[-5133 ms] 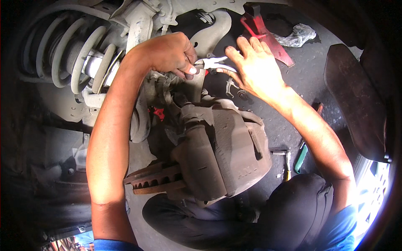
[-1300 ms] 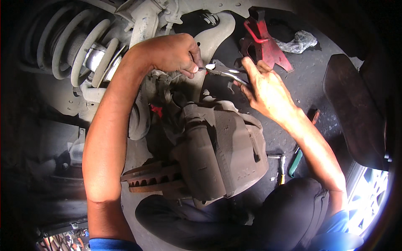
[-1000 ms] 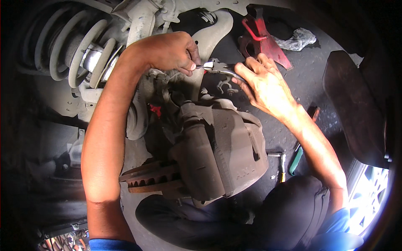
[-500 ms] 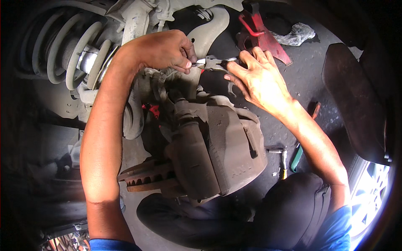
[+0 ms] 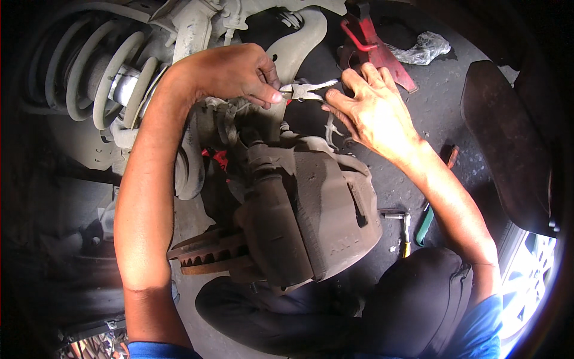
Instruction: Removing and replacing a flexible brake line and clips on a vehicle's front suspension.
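My right hand (image 5: 379,116) is closed round the handles of metal pliers (image 5: 304,91), whose jaws point left. Pinched at the fingertips, my left hand (image 5: 251,81) meets the tip of those jaws; what it holds there is too small to make out. Both hands are above the dusty brake caliper (image 5: 326,203), near a pale suspension arm (image 5: 305,45). Below and left of the caliper, the rusty edge of a brake disc (image 5: 212,257) shows.
A coil spring (image 5: 122,72) stands at the left. Beyond my right hand are a red metal stand (image 5: 385,63) and crumpled clear plastic (image 5: 423,49). On the floor lie a ratchet (image 5: 407,230) and a green-handled tool (image 5: 425,227). A dark panel (image 5: 505,143) and a wheel (image 5: 532,269) are at right.
The pliers have turned slightly in my right hand, and their handles look more spread. My left fingertips have shifted a little to the right, closer to the jaws.
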A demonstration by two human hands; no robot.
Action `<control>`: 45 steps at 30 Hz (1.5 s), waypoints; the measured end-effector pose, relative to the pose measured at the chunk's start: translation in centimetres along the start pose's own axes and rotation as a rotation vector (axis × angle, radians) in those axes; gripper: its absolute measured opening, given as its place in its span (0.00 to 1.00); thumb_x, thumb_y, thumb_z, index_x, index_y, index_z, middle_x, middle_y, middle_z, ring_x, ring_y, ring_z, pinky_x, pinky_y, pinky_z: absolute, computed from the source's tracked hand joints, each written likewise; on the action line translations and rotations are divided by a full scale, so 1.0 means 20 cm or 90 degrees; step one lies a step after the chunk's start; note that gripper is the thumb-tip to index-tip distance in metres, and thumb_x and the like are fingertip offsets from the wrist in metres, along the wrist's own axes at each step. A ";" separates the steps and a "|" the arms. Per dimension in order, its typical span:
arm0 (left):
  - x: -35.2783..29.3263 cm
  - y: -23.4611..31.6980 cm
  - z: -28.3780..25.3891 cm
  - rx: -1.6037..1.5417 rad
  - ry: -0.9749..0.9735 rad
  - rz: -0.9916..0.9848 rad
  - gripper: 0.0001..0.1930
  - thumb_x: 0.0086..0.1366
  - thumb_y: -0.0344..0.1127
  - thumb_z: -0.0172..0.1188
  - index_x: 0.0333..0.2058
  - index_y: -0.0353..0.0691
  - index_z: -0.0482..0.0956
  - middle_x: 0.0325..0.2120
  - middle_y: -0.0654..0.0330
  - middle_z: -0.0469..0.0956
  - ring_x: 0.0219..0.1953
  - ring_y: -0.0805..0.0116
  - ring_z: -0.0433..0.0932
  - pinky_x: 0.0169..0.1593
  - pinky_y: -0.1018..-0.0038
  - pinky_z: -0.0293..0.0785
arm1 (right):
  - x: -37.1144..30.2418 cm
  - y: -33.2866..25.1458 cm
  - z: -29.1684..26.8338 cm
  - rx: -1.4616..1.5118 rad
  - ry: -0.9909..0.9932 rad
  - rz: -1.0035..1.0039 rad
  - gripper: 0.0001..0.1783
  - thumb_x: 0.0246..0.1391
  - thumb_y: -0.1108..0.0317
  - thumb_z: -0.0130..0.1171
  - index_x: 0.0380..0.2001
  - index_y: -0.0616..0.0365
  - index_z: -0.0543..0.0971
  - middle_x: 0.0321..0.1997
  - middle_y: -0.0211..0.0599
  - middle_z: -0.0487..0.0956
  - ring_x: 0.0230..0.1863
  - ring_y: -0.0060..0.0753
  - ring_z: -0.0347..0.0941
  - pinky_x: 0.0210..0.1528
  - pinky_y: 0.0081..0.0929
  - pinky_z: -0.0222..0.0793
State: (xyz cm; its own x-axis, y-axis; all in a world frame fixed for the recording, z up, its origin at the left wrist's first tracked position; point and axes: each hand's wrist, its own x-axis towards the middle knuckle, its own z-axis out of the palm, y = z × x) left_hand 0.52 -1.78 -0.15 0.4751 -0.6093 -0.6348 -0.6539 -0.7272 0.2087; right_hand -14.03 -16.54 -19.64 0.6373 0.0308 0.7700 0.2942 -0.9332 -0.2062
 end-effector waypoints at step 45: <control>0.00 -0.02 0.01 -0.099 0.006 -0.009 0.16 0.65 0.28 0.63 0.46 0.18 0.77 0.41 0.46 0.82 0.45 0.61 0.86 0.54 0.72 0.83 | -0.02 0.03 -0.02 -0.003 0.002 -0.004 0.10 0.57 0.55 0.65 0.36 0.48 0.83 0.39 0.34 0.74 0.46 0.42 0.71 0.47 0.43 0.69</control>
State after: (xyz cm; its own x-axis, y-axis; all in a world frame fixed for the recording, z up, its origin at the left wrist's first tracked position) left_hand 0.78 -1.46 -0.39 0.4898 -0.6012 -0.6314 -0.5484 -0.7754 0.3129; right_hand -14.32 -17.29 -19.81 0.6338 0.0357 0.7727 0.2952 -0.9345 -0.1988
